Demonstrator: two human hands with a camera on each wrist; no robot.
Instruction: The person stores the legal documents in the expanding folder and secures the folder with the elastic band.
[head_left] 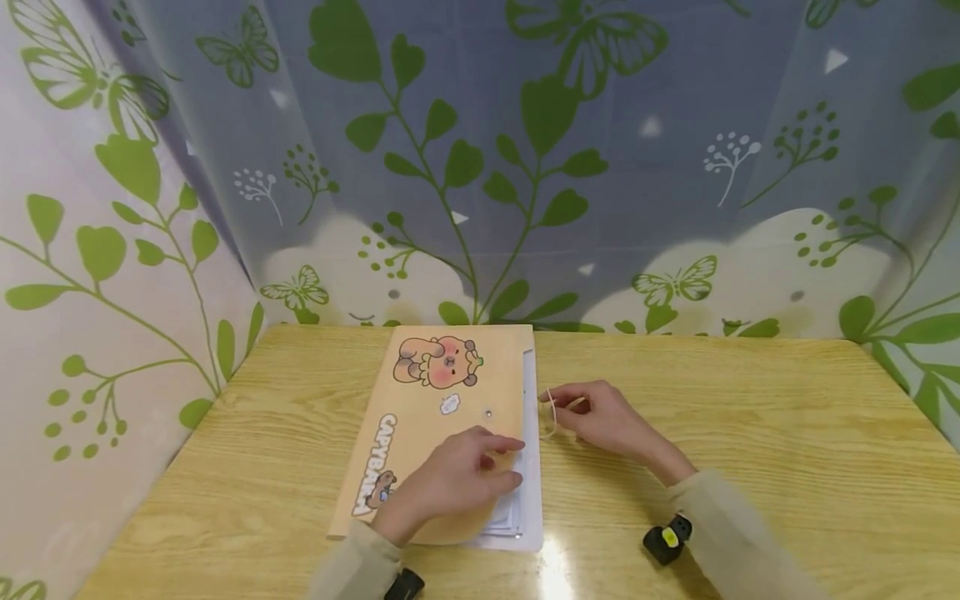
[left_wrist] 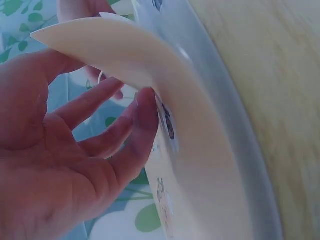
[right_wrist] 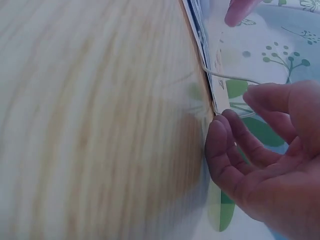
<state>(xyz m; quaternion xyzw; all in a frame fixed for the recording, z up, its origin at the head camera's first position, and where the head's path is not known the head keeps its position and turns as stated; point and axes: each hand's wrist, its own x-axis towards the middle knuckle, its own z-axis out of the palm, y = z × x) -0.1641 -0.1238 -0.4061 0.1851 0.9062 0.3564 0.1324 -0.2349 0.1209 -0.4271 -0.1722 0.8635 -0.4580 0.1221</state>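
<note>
A peach-coloured paper folder (head_left: 420, 454) with capybara drawings lies on the table, its lower right corner bowed upward. White sheets (head_left: 504, 518) show under the raised cover, above a pale back panel (head_left: 531, 500). My left hand (head_left: 457, 475) rests on the cover near its right edge; in the left wrist view its fingertips (left_wrist: 146, 102) touch the outer face beside the curved edge. At the folder's right side, my right hand (head_left: 603, 417) holds a thin white cord (head_left: 554, 414). The right wrist view shows this cord (right_wrist: 232, 76) looping from the folder's edge behind the fingers.
The wooden table (head_left: 712, 383) extends on both sides of the folder. A leaf-and-butterfly patterned curtain (head_left: 480, 242) hangs behind the table and along its sides. On the cover, a small round stud (head_left: 488, 413) shows near the right edge. Both wrists carry black devices (head_left: 666, 540).
</note>
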